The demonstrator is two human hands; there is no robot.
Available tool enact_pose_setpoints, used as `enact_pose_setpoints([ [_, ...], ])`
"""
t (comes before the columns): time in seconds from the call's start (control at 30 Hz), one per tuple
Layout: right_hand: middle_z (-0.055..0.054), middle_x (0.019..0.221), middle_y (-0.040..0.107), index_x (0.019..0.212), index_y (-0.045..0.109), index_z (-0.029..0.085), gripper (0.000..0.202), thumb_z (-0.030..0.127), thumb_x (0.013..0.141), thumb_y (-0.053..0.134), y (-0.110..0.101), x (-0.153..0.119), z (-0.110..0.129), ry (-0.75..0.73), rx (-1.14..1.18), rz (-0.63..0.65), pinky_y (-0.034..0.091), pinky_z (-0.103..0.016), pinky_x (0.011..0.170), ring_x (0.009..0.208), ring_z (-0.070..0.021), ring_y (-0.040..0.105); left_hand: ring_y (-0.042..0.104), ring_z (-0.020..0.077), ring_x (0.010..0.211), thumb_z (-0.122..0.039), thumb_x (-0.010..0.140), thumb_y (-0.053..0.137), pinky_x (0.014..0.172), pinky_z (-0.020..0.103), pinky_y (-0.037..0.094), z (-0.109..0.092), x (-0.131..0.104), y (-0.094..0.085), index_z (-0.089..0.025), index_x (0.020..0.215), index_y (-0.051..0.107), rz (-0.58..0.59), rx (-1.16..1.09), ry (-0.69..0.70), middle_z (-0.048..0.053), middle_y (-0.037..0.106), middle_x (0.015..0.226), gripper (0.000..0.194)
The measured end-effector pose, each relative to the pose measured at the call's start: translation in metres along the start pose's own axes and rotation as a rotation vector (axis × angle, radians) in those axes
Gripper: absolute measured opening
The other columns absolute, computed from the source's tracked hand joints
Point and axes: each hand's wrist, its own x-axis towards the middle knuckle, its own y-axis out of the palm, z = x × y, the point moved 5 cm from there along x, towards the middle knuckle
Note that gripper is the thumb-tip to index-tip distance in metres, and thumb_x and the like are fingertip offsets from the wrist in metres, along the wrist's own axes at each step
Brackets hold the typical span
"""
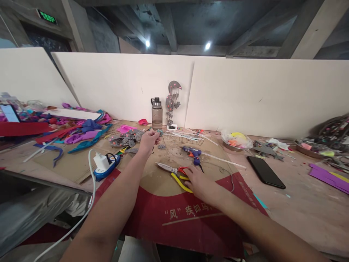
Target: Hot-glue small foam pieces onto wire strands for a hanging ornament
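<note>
My left hand (149, 141) is closed in a pinch, held up over the middle of the table. Between its fingertips is a small grey-green flower-like piece (160, 132), and a thin cord seems to hang from it. My right hand (198, 181) rests with curled fingers on the red handles of the scissors (167, 167), whose silver blades point left. Right beside them, close to the fingertips, lie yellow-handled pliers (180, 183). Behind that hand sits a blue glue gun (192, 151) with an orange trigger. Another small grey piece (161, 146) lies below the left hand.
A water bottle (157, 114) and a grey moon-shaped hanging ornament (174, 87) stand by the white board (245, 94). On the left are a blue power strip (106, 169) and colourful felt scraps (87, 127). A phone (265, 171) and a bagged bowl (236, 141) are right.
</note>
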Motion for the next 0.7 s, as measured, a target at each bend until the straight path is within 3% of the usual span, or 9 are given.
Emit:
enact_pose_setpoints([
  [0.1,-0.019,0.105,0.064,0.115,0.061,0.013,0.035,0.017,0.081,0.056,0.017,0.006,0.006,0.046,-0.160,0.049,0.044,-0.043,0.088,0.099,-0.0310,0.058,0.048,0.0061,0.045,-0.028,0.067,0.067,0.044,0.018,0.038,-0.001,-0.002,0.004,-0.013,0.066,0.062,0.018,0.111,0.075,-0.002,0.057,0.054,0.015],
  [0.2,-0.020,0.108,0.064,0.127,0.052,0.011,0.051,0.016,0.077,0.056,0.020,0.008,0.002,0.102,-0.158,0.075,0.046,-0.040,0.085,0.100,-0.0315,0.060,0.044,0.0052,0.042,-0.028,0.068,0.066,0.042,0.018,0.034,0.000,-0.002,0.006,-0.014,0.065,0.062,0.038,0.147,0.118,-0.003,0.055,0.051,0.015],
  [0.33,-0.014,0.102,0.068,0.128,0.051,0.017,0.057,0.016,0.071,0.060,0.011,0.000,-0.007,0.179,0.103,0.029,0.047,-0.035,0.079,0.091,-0.0272,0.064,0.044,0.0055,0.042,-0.031,0.066,0.069,0.042,0.018,0.034,0.002,0.001,0.002,-0.014,0.069,0.064,0.000,0.057,0.095,-0.004,0.053,0.050,0.018],
  [0.5,-0.007,0.091,0.069,0.127,0.051,0.021,0.047,0.016,0.080,0.048,-0.006,-0.004,0.000,0.116,0.466,0.012,0.049,-0.032,0.075,0.080,-0.0215,0.064,0.048,0.0062,0.044,-0.036,0.062,0.074,0.040,0.019,0.034,0.002,-0.001,0.001,-0.013,0.071,0.064,0.004,-0.016,0.028,-0.002,0.058,0.058,0.027],
  [0.6,-0.010,0.106,0.066,0.138,0.040,0.019,0.062,0.012,0.077,0.050,-0.013,0.006,0.007,0.072,0.547,-0.043,0.049,-0.034,0.085,0.094,-0.0212,0.063,0.047,0.0059,0.039,-0.039,0.063,0.075,0.036,0.019,0.030,0.001,-0.006,0.005,-0.013,0.069,0.062,0.018,0.011,0.025,0.000,0.061,0.060,0.029],
  [0.7,-0.011,0.120,0.059,0.136,0.043,0.020,0.063,0.011,0.074,0.053,-0.014,0.024,0.013,0.018,0.545,-0.161,0.044,-0.036,0.097,0.110,-0.0210,0.057,0.038,0.0042,0.034,-0.038,0.063,0.076,0.035,0.019,0.025,0.002,-0.008,0.009,-0.014,0.065,0.059,0.020,-0.009,0.016,-0.002,0.056,0.051,0.029],
])
